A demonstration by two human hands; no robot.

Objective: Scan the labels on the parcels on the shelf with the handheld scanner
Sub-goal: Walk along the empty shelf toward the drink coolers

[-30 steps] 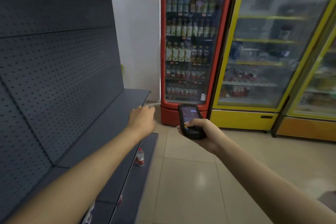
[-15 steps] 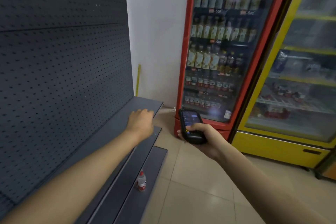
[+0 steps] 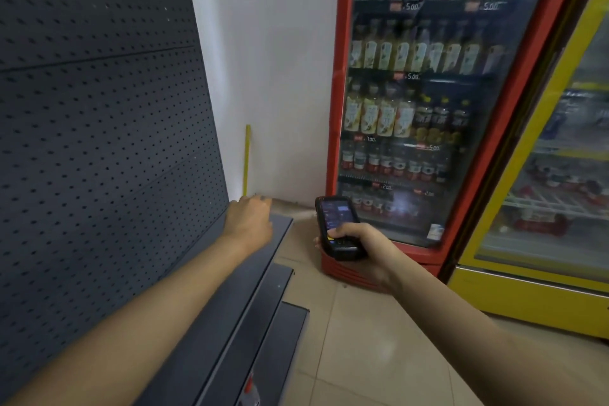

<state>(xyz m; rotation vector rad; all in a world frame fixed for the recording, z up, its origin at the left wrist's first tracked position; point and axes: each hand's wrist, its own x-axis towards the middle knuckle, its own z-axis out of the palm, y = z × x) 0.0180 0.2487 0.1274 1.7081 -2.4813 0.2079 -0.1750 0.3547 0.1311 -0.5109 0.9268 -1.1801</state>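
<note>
**Scanner in the right hand, beside a bare shelf**

The black handheld scanner [image 3: 339,227] has a lit screen facing up; the right hand [image 3: 365,250] is clamped around its lower part. The left hand [image 3: 250,221], loosely curled and holding nothing, hovers over the end of the dark metal shelf [image 3: 230,290]. Behind it stands a perforated back panel [image 3: 99,142]. A red drinks fridge [image 3: 418,102] with a glass door stands ahead, on the tiled floor [image 3: 379,356].

Setting: small shop. Evidence: red glass-door drinks cooler [image 3: 418,102] with priced bottle rows, yellow cooler [image 3: 540,194] beside it, dark pegboard shelving [image 3: 99,128], tiled floor [image 3: 379,349].
</note>
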